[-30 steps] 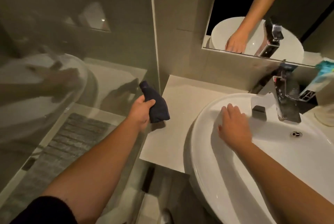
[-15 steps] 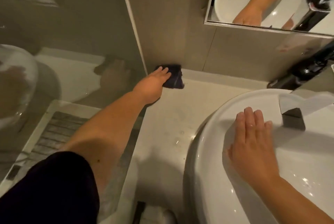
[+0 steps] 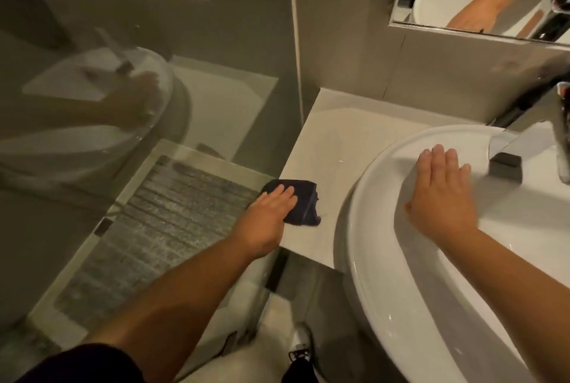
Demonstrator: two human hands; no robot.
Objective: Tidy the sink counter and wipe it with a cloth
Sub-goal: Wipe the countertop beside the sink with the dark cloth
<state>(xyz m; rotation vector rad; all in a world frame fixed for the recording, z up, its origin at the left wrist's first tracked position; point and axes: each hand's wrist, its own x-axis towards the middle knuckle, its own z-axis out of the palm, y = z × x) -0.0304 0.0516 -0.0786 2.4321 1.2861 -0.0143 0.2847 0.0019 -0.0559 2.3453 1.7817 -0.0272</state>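
We see the left hand (image 3: 271, 209) pressed flat on a dark cloth (image 3: 303, 205), its fingers (image 3: 285, 192) extended and close together on top of the fabric rather than curled around it. The cloth lies near the front-left corner of the pale table (image 3: 333, 141), beside the basin (image 3: 385, 259). The right hand (image 3: 441, 194) rests open, fingers together, on the basin's rim, holding nothing.

We judge the cloth soft, light and limp: it folds and bunches, so a flat palm over its middle should steer it better than a pinch at one corner. The table looks smooth and probably slick.

Room is narrow. The glass panel (image 3: 294, 43) bounds the table on the left, the tiled wall (image 3: 348, 43) behind, the basin on the right. The front edge drops off just beside the cloth, so we would direct strokes back toward the wall.
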